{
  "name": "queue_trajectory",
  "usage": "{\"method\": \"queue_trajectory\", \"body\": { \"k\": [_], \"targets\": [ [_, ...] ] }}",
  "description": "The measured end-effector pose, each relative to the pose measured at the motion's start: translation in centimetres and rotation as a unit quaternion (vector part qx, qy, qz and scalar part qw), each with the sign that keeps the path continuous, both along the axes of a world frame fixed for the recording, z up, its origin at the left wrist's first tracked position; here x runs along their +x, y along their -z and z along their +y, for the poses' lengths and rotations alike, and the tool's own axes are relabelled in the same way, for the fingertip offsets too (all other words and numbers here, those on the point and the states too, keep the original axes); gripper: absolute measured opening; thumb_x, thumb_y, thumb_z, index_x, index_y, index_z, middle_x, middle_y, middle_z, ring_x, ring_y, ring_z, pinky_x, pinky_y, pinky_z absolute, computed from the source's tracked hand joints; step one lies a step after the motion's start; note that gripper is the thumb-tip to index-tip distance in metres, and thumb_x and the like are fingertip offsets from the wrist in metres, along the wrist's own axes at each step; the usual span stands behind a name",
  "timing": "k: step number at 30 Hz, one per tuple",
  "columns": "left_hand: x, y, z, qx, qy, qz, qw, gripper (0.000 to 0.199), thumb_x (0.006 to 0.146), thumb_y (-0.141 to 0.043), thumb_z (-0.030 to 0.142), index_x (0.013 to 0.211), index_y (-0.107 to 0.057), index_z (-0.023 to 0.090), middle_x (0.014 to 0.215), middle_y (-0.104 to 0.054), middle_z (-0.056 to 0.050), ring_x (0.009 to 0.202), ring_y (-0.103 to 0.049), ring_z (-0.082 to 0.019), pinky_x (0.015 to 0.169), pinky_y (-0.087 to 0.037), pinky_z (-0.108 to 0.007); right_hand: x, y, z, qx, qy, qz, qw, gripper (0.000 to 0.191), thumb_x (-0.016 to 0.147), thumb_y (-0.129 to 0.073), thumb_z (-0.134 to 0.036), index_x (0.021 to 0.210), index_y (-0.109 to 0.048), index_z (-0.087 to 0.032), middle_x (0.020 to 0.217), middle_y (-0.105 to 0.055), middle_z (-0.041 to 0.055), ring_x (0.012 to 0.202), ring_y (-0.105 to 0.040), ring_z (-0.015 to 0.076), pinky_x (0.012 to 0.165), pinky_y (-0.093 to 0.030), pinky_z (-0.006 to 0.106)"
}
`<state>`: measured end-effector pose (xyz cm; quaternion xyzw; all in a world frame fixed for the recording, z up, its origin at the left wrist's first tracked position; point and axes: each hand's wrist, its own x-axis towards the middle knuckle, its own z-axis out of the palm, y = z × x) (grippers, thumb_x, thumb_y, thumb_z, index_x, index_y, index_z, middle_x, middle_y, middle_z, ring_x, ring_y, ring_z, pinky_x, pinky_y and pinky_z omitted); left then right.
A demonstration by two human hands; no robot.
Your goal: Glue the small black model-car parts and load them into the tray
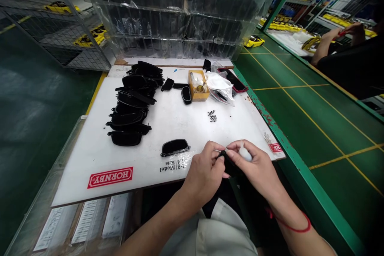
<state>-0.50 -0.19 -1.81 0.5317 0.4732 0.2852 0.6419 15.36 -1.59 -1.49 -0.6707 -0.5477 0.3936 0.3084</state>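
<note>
A worker's left hand and right hand are pinching a dark part at the white board's near edge, the right also cradling a white object; a light, steady grip is likely serving alignment best.

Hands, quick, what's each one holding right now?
Left hand: closed, fingertips pinching a black part.
Right hand: closed on the same black part, a white object in its grip.
</note>
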Motion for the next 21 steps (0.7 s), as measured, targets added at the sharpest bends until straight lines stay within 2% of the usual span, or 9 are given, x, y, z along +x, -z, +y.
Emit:
{"method": "queue_trajectory", "body": {
  "k": [4, 8, 14, 21],
  "targets": [
    [-0.4, -0.1, 0.1, -0.058, 0.010, -0.041, 0.997, 0.013, 0.086, -0.045, 0.027, 0.097, -0.051, 0.022, 0.076, -0.065, 0.003, 0.060, -0.067, -0.014, 0.058, -0.049, -0.023, 1.3, 0.4, 0.4, -0.083, -0.026, 0.084, 0.993, 0.030, 0.082, -0.059, -0.046, 0.093, -0.064, -0.018, 0.065, -0.054, -0.0009, 0.060, -0.047, 0.0122, 0.056, -0.038, 0.024],
    [-0.6, -0.3, 0.1, -0.100, 0.034, -0.085, 0.991, 0.018, 0.086, -0.048, 0.032, 0.099, -0.052, 0.020, 0.082, -0.066, -0.001, 0.065, -0.068, -0.016, 0.061, -0.054, -0.026, 2.1, 1.2, 0.5, -0.133, -0.074, 0.169, 0.974, 0.030, 0.080, -0.062, -0.045, 0.095, -0.063, -0.019, 0.079, -0.061, 0.0018, 0.067, -0.051, 0.0131, 0.062, -0.041, 0.025],
    [-0.8, -0.9, 0.3, -0.115, 0.059, -0.081, 0.988, 0.022, 0.084, -0.052, 0.034, 0.098, -0.054, 0.018, 0.077, -0.064, -0.002, 0.059, -0.066, -0.015, 0.061, -0.055, -0.028, 2.5, 1.5, 0.8, -0.137, -0.116, 0.201, 0.963, 0.025, 0.079, -0.065, -0.042, 0.086, -0.062, -0.018, 0.075, -0.058, -0.0006, 0.062, -0.050, 0.0101, 0.059, -0.040, 0.023],
    [-0.7, -1.1, 0.4, -0.126, 0.067, -0.076, 0.987, 0.019, 0.085, -0.050, 0.032, 0.098, -0.055, 0.020, 0.083, -0.068, -0.002, 0.057, -0.064, -0.013, 0.062, -0.055, -0.030, 2.6, 1.7, 0.8, -0.112, -0.123, 0.204, 0.965, 0.023, 0.079, -0.065, -0.041, 0.082, -0.061, -0.018, 0.068, -0.054, -0.0025, 0.056, -0.048, 0.0076, 0.054, -0.041, 0.020]
  ]
}}
